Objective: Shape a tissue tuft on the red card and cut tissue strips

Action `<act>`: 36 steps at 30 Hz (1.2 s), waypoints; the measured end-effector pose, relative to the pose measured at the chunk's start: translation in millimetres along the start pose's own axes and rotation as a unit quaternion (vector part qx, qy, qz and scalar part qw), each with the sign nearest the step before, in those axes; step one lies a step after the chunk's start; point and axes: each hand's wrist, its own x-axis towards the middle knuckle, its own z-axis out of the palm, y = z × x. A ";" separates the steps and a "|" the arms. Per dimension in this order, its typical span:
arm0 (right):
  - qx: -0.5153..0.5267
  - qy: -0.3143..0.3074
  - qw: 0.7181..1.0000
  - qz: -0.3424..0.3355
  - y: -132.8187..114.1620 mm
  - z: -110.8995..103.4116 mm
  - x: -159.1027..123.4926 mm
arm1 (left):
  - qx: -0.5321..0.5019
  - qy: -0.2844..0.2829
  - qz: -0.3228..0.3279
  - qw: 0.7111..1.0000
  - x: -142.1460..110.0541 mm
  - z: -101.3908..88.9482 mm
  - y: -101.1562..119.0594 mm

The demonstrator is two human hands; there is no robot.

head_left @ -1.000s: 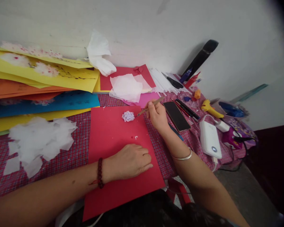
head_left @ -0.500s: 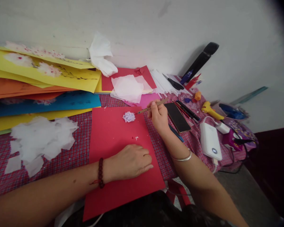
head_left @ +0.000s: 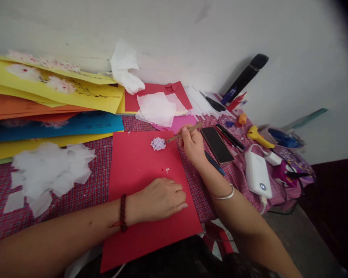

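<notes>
My right hand point(head_left: 193, 143) pinches a slim brown stick with a dark tip point(head_left: 193, 127); I cannot make out its exact kind. The tip points left and touches or nearly touches the edge of a small clump of pale lilac bits point(head_left: 158, 144). That clump sits near the top of a red sheet of paper point(head_left: 139, 166). My left hand point(head_left: 159, 199) rests palm down on the lower part of this sheet, fingers loosely curled under, fingertips hidden. I see nothing in it. A few white crumbs point(head_left: 167, 170) lie between the left hand and the clump.
White tissue squares point(head_left: 52, 170) lie on the checked cloth at left. Coloured sheets point(head_left: 89, 94) lean at the wall. A phone point(head_left: 217, 144), pens point(head_left: 230, 137), scissors point(head_left: 214, 103), a power bank point(head_left: 257, 173) and a yellow tool point(head_left: 259, 136) are at right.
My right hand and the stick have shifted slightly left and down, and the stick tilts a little more steeply. The left hand stays on the red sheet.
</notes>
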 end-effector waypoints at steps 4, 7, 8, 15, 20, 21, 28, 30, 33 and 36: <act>0.015 0.038 0.999 0.001 -0.8 -1.1 -0.1 | -0.001 -0.003 -0.001 1.000 0.5 1.0 0.5; 0.027 0.022 0.999 -0.007 1.3 0.0 -1.6 | -0.003 -0.001 -0.004 1.000 0.1 2.2 0.4; 0.027 0.009 1.000 -0.011 2.1 0.8 -2.3 | -0.004 0.000 -0.004 1.000 -0.1 2.5 0.3; 0.023 -0.015 0.999 -0.023 -0.9 2.1 -4.5 | -0.001 0.006 0.006 1.000 -0.7 2.8 -0.3; 0.011 -0.032 0.999 -0.012 -3.6 2.7 -4.9 | 0.011 -0.004 0.001 1.000 0.0 0.4 0.4; 0.007 -0.045 0.999 -0.009 -3.6 3.1 -5.1 | 0.011 -0.006 0.000 1.000 0.1 0.0 0.5; 0.033 -0.024 0.999 -0.028 -7.6 5.6 -8.4 | 0.011 -0.008 0.003 1.000 0.1 0.9 1.1; 0.017 -0.049 0.998 -0.032 -8.8 6.6 -9.3 | 0.012 -0.008 0.004 1.000 -0.1 1.5 1.1; 0.017 -0.048 0.998 -0.032 -10.2 7.4 -10.2 | 0.012 -0.007 0.002 1.000 -0.3 1.2 1.0; 0.031 -0.034 0.999 -0.023 -11.1 7.3 -10.6 | 0.008 -0.007 0.000 1.000 -0.1 -0.1 1.1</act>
